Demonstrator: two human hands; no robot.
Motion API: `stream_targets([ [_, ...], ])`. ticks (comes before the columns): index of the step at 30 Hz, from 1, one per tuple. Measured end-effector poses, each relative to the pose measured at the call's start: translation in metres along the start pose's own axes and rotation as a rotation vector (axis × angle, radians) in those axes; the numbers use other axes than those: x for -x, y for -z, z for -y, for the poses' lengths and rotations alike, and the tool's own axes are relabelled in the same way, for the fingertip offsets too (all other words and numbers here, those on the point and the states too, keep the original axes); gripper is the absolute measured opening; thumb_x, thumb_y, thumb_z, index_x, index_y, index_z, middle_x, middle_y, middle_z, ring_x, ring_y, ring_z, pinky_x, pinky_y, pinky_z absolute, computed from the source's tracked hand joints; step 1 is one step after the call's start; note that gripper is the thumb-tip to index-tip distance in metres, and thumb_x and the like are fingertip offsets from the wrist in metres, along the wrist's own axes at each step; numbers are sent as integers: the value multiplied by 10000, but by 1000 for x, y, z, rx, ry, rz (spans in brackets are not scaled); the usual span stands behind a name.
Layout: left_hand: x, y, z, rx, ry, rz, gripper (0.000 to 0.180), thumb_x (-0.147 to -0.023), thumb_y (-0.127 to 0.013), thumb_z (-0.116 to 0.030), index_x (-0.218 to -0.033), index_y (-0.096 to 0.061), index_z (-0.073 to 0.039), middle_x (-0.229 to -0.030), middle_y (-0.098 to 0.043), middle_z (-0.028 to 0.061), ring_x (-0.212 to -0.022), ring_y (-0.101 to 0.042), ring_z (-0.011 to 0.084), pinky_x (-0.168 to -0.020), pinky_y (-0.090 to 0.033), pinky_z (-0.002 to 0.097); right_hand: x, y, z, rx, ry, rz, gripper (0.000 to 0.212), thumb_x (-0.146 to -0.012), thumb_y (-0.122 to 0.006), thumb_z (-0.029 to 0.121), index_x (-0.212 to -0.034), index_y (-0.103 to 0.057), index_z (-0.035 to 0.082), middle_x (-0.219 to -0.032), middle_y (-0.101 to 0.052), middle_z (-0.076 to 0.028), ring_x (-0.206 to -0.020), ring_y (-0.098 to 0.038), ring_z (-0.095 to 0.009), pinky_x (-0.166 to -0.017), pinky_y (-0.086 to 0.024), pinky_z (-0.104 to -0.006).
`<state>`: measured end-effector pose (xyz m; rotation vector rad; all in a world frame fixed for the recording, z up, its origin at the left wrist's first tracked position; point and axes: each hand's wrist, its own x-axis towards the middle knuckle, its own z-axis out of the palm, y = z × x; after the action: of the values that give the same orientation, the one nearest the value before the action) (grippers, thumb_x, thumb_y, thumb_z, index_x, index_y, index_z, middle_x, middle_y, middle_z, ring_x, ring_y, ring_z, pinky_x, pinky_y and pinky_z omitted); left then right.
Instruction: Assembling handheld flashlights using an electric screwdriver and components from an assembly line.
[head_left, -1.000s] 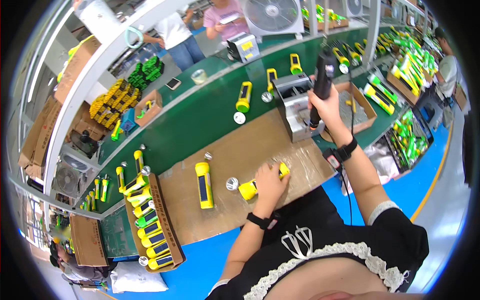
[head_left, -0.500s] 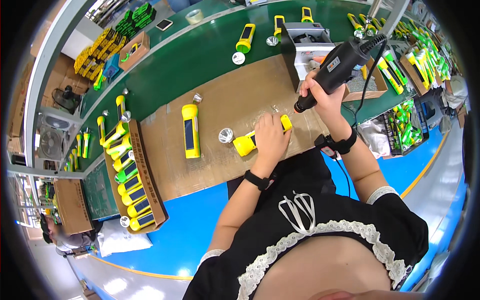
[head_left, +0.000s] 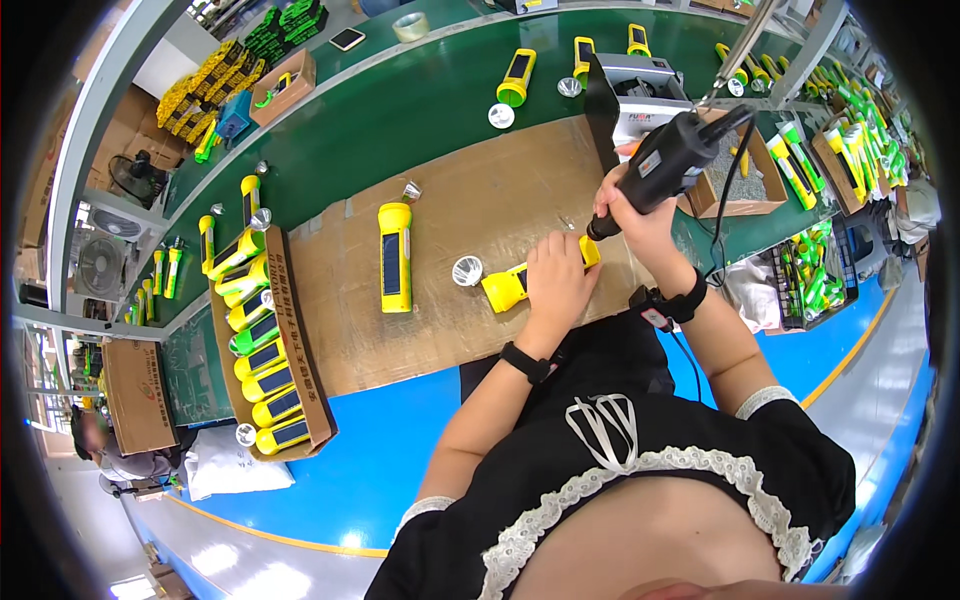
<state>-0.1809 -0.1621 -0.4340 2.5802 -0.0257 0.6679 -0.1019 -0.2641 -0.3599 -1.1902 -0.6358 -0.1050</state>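
Note:
On the cardboard sheet point(head_left: 350, 350), my left hand point(head_left: 560, 275) is wrapped over a yellow flashlight point(head_left: 505, 291) that lies on its side. Part of the flashlight's body is hidden under the fingers. My right hand point(head_left: 637, 215) grips a black electric screwdriver point(head_left: 660, 165), tilted with its tip down at the flashlight's right end. Whether the tip touches cannot be made out. Just left of the flashlight's head sits a shiny reflector cup point(head_left: 467, 270). Farther left, a second yellow flashlight point(head_left: 396, 258) with a dark panel lies lengthwise, a small reflector point(head_left: 412, 189) beyond it.
A carton of yellow flashlights point(head_left: 312, 400) stands at the left. Behind my right hand are a grey machine point(head_left: 640, 115) and a carton of small parts point(head_left: 755, 195). More flashlights point(head_left: 517, 78) lie along the green bench point(head_left: 440, 90). The screwdriver's cable point(head_left: 722, 235) hangs by my right forearm.
My right hand has brought the screwdriver down and its tip to the flashlight's right end. My left hand keeps its hold. The whole view has shifted slightly.

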Motion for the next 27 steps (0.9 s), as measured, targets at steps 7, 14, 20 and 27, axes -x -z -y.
stream_targets([
  [7, -13, 10, -1, -22, 118, 130, 447, -612, -763, -326, -960, -621, -82, -893, -537, 94, -889, -529, 273, -752, -402, 379, -9, -1, -12, -61, -162, 118, 412, -775, -532, -84, -1144, -384, 23, -714, -527, -25, -591, -527, -89, -544, -446, -239],
  [14, -9, 14, -6, 1, 123, 181, 437, -591, -771, -337, -931, -653, -90, -905, -535, 97, -906, -520, 276, -771, -397, 387, 2, 2, -10, -41, -148, 116, 471, -773, -560, -71, -1197, -383, 30, -703, -542, -25, -583, -529, -92, -546, -441, -244],
  [20, -5, 13, 0, 10, 54, 131, 429, -624, -748, -343, -955, -648, -89, -891, -538, 103, -899, -535, 278, -749, -420, 397, -5, 9, 19, -61, 135, 24, 456, -804, -536, -28, -1207, -332, 38, -694, -522, -74, -574, -550, -150, -557, -460, -269],
  [27, -4, 23, 25, 271, -162, -7, 444, -596, -699, -115, -1010, -551, -46, -989, -529, 157, -958, -512, 340, -814, -423, 425, -52, 50, 64, 138, 220, -254, 446, -833, -572, 37, -1238, -393, -10, -684, -525, -35, -564, -527, -112, -551, -444, -260],
])
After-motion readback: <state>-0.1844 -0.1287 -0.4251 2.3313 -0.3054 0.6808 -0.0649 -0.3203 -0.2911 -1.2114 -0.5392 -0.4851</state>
